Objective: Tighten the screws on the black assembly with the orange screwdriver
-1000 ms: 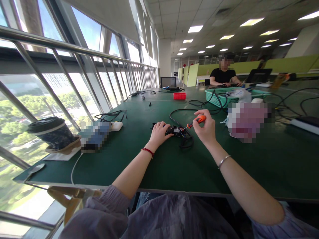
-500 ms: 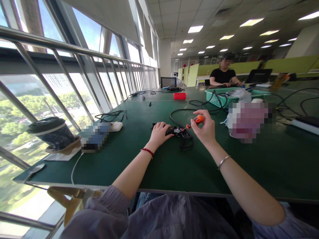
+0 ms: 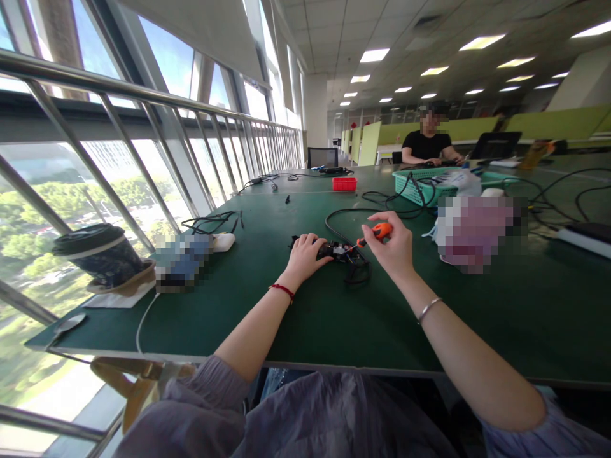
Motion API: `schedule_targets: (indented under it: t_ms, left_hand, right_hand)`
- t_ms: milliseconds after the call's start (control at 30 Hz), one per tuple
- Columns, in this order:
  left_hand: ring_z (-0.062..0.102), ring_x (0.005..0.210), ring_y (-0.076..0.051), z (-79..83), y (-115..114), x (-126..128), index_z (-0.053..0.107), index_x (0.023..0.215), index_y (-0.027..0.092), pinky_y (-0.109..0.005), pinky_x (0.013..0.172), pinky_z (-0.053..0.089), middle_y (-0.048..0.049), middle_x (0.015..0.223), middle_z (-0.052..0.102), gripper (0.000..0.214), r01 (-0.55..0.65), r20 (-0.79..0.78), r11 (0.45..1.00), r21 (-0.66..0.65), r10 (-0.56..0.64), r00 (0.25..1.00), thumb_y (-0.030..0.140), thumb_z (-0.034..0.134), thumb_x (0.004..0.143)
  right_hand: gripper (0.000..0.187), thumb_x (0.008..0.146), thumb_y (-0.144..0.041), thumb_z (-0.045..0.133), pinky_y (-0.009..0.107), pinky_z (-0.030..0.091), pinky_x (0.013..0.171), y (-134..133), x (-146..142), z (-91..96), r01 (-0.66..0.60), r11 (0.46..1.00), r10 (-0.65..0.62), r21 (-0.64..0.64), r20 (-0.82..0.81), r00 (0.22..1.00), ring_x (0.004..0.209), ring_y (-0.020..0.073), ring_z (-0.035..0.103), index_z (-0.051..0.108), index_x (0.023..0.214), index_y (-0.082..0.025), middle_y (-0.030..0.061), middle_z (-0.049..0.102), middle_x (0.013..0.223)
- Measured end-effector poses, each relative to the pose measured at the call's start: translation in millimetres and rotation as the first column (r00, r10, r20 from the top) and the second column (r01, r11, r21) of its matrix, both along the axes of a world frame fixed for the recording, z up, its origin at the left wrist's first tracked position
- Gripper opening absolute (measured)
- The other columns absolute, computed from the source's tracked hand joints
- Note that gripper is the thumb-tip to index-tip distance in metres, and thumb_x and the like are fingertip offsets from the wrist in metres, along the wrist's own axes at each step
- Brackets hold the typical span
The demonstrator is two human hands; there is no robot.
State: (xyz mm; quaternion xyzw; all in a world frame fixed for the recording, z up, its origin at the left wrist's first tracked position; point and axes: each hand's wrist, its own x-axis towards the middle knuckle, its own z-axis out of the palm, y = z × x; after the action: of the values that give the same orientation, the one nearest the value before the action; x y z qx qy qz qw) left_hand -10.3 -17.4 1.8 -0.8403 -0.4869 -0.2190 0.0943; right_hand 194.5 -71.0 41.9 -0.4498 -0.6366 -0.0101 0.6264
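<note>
My left hand [image 3: 305, 256] is closed over a long black device [image 3: 339, 251] lying on the green table [image 3: 305, 318], steadying its left part. The right end of the device shows small inner parts, and a black cable [image 3: 359, 277] curls beside it. Between the thumb and fingers of my right hand [image 3: 392, 245] is an orange-handled screwdriver [image 3: 380, 231]. Its thin shaft slants down to the left, with the tip at the device's exposed parts. Whether the tip sits in a screw is too small to tell.
On the left are a lidded cup [image 3: 102, 257], a blurred-out flat item [image 3: 184, 261] and a white case [image 3: 223, 242]. Farther back stand a red tray [image 3: 344, 184] and a green basket [image 3: 405, 184]. A pink bag [image 3: 477, 232] lies right; a person [image 3: 427, 143] sits across.
The fingers of my right hand have shifted on the screwdriver's handle, and more of the handle shows. My left hand and the device have stayed in place.
</note>
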Motion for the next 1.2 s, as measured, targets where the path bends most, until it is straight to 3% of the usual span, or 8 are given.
schedule_targets:
  t_ms: [200,433,733,967,1200]
  left_hand:
    - [0.045,0.114,-0.026,-0.4,-0.3,-2.5,0.056,0.121,0.024,-0.040,0.100,0.039,-0.0070,0.118,0.053,0.043,0.027,0.001,1.000,-0.002,-0.027,1.000,0.040,0.067,0.083]
    - [0.045,0.116,-0.026,0.4,-1.7,-2.4,0.056,0.123,0.022,-0.040,0.102,0.039,-0.0075,0.119,0.054,0.042,0.015,-0.013,1.000,-0.007,-0.016,1.000,0.037,0.065,0.085]
    - [0.045,0.116,-0.026,-0.9,-0.7,-4.0,0.056,0.124,0.024,-0.040,0.102,0.039,-0.0070,0.120,0.055,0.042,0.024,-0.014,1.000,-0.003,-0.024,1.000,0.038,0.064,0.086]
    - [0.044,0.117,-0.026,-1.6,0.2,-4.3,0.055,0.125,0.024,-0.040,0.101,0.039,-0.0071,0.121,0.054,0.042,0.027,-0.006,1.000,-0.007,-0.027,1.000,0.038,0.063,0.086]
    - [0.045,0.117,-0.026,-0.9,-0.5,-4.3,0.056,0.126,0.023,-0.041,0.102,0.040,-0.0076,0.121,0.054,0.043,0.032,0.006,0.999,-0.019,-0.032,0.999,0.037,0.063,0.086]
  right_hand:
    - [0.024,0.075,-0.026,0.057,0.030,0.049,0.069,3.5,2.4,-4.2,-0.088,0.993,0.085,0.073,0.045,0.995,0.068,0.0168,0.060,0.054,0.099,-0.022,0.0006,0.062,0.078]
    - [0.018,0.076,-0.037,0.063,0.025,0.041,0.054,0.1,-0.4,-0.2,-0.030,0.999,0.030,0.009,0.021,0.999,0.052,0.0119,0.050,0.058,0.081,-0.021,-0.0021,0.058,0.065]
    - [0.021,0.076,-0.028,0.059,0.028,0.048,0.065,0.6,0.1,-2.3,-0.094,0.994,0.091,0.062,0.054,0.994,0.063,0.0155,0.059,0.056,0.096,-0.022,-0.0014,0.060,0.071]
    - [0.016,0.077,-0.037,0.062,0.025,0.042,0.055,-1.0,-1.1,0.0,-0.031,0.999,0.030,0.011,0.039,0.999,0.052,0.0122,0.052,0.058,0.079,-0.022,-0.0025,0.057,0.063]
    - [0.023,0.075,-0.026,0.059,0.029,0.048,0.066,-0.4,-0.5,-2.0,-0.100,0.993,0.096,0.066,0.060,0.994,0.065,0.0156,0.059,0.056,0.098,-0.022,-0.0006,0.061,0.074]
